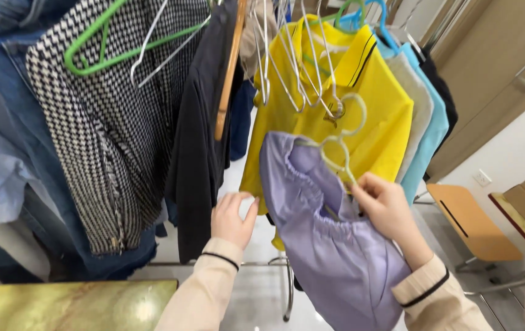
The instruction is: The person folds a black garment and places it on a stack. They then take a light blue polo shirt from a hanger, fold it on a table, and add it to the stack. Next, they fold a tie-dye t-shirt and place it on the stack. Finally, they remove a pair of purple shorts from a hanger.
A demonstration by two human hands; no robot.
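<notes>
My right hand (384, 205) grips the neck of a pale hanger (343, 142) that carries a lilac garment (330, 245) with an elastic waistband. The hanger's hook points up toward the crowded rail, in front of a yellow polo shirt (373, 104). My left hand (233, 219) is raised with its fingers apart, holding nothing, just left of the lilac garment and below a black garment (198, 153). Both wrists wear cream sleeves with dark-trimmed cuffs.
The rail holds a black-and-white zigzag knit (106, 135), denim and blue clothes at left, a wooden hanger (229, 73), several wire hangers (302, 55), and light blue and dark tops at right. A greenish marble surface (60, 305) lies bottom left. Wooden-seat chairs (468, 224) stand right.
</notes>
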